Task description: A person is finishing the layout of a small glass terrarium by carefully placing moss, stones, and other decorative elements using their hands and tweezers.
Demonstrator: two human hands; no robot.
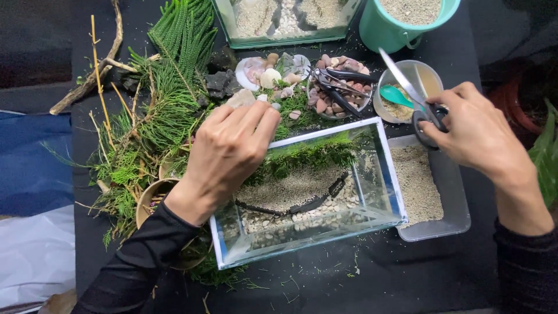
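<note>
1. The left hand reaches over the back-left corner of the glass tank, fingers pressed together and curled at the moss; whether they pinch any, I cannot tell.
2. The right hand grips scissors, blades parted, over the sand tray.
3. Judged step: planting moss; next calls for gentle pressing behind the sand.
4. No labelled packages show; a teal bucket stands at the back.
</note>
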